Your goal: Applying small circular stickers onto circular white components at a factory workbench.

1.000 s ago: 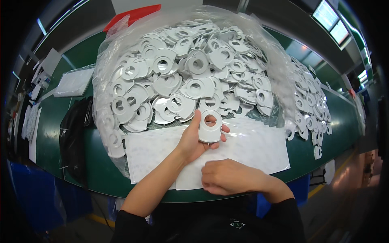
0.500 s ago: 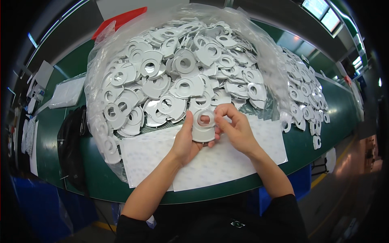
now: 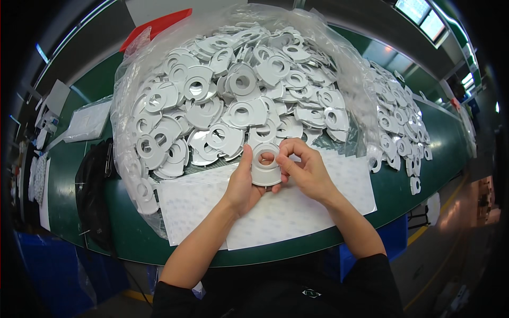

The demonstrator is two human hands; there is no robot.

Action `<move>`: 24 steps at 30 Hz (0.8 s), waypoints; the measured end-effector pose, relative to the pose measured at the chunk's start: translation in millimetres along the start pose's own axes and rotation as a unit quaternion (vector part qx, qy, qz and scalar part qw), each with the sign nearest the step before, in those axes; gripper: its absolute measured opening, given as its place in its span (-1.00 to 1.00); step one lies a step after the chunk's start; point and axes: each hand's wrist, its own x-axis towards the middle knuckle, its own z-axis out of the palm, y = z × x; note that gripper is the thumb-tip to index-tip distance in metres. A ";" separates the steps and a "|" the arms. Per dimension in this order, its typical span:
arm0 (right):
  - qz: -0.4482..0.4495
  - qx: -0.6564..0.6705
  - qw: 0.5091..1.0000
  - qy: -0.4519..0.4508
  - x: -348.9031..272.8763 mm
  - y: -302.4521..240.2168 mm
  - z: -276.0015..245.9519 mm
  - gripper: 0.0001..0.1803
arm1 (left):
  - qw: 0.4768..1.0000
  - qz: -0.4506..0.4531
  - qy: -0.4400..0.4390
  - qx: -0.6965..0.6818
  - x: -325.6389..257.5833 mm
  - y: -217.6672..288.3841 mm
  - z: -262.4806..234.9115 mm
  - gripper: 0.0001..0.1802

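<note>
A white plastic part [image 3: 266, 176] with a round ring at its top and a wider curved lower end is held upright above the paper sheets. My left hand [image 3: 243, 184] grips it from the left, thumb along its side and fingers behind it. Their tips show through the hole and past the right edge. My right hand [image 3: 309, 170] is closed in a pinch, its thumb and forefinger at the right rim of the ring. Whether a thin piece lies between those fingertips is hidden.
Behind my hands, a large heap of similar white parts [image 3: 241, 114] lies in a clear plastic bag [image 3: 123, 114]. White printed sheets [image 3: 302, 220] cover the green table [image 3: 143, 238] in front. More parts [image 3: 397, 114] lie at right; a black bundle [image 3: 94, 196] is at left.
A translucent ring that sat slightly off the part's ring before now appears lined up with it. My right thumb and fingers have shifted slightly left along the rim; the left hand stays put.
</note>
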 end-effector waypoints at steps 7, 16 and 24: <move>0.010 0.023 1.000 0.009 -0.9 -3.5 2.9 -0.85 | 1.000 -0.003 0.009 -0.004 0.9 -0.5 -0.6 -0.29; 0.012 0.007 1.000 0.015 -1.2 -4.6 4.6 -0.85 | 1.000 -0.006 0.010 -0.007 0.8 -0.9 -1.0 -0.30; -0.019 -0.048 0.998 0.031 -2.2 -3.9 6.1 -0.87 | 1.000 -0.002 0.014 -0.012 -0.8 1.2 1.8 -0.30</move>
